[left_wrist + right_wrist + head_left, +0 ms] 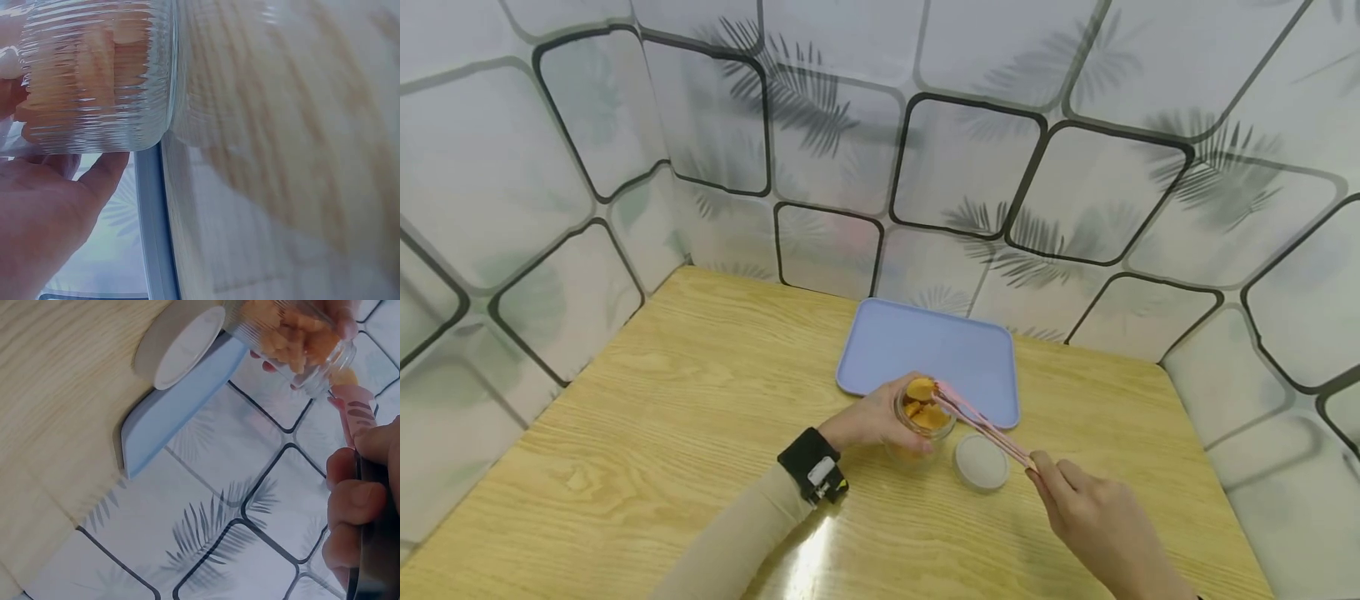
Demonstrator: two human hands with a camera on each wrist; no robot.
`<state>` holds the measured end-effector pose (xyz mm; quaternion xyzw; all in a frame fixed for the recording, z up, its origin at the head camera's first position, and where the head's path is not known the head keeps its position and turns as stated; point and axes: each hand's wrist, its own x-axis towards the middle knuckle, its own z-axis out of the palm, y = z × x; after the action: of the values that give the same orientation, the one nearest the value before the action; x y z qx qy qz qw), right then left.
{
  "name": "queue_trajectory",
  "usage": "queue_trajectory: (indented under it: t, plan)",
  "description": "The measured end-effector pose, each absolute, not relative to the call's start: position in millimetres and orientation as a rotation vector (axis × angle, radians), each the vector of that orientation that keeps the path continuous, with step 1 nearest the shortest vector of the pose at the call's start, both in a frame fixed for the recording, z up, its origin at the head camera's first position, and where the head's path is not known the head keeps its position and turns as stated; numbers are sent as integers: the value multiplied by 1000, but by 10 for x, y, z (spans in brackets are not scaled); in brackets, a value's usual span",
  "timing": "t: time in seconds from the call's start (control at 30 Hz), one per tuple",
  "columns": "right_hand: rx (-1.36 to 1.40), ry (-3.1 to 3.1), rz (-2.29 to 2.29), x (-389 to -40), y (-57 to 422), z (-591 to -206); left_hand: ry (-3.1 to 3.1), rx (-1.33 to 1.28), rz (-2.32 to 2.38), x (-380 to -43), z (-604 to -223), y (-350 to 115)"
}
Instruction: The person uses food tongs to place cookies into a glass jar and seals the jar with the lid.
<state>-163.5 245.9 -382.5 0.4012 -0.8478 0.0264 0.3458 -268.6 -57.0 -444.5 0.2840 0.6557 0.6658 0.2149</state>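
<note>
A ribbed clear glass jar (94,75) holds several orange, chip-like pieces (928,415). My left hand (883,421) grips the jar around its side, near the front edge of the blue tray. In the right wrist view the open mouth of the jar (340,365) faces the tongs. My right hand (1093,508) holds pink tongs (985,427) by their handle end. The tips of the tongs are at the jar's mouth, against one round orange piece (344,377) at the rim. A white round lid (981,462) lies on the table between the jar and my right hand.
A blue rectangular tray (936,333) lies on the wooden table (715,375), behind the jar and near the back edge. Patterned cloth walls (970,158) with leaf prints stand around the table at the back and both sides.
</note>
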Motion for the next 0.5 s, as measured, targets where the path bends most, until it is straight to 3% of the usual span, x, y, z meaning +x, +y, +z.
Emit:
queue_trajectory:
  t: [0.5]
  plan:
    - [1026, -2208, -179, -1492, 2358, -3667, 1784, 782, 1861, -2698, -4453, -562]
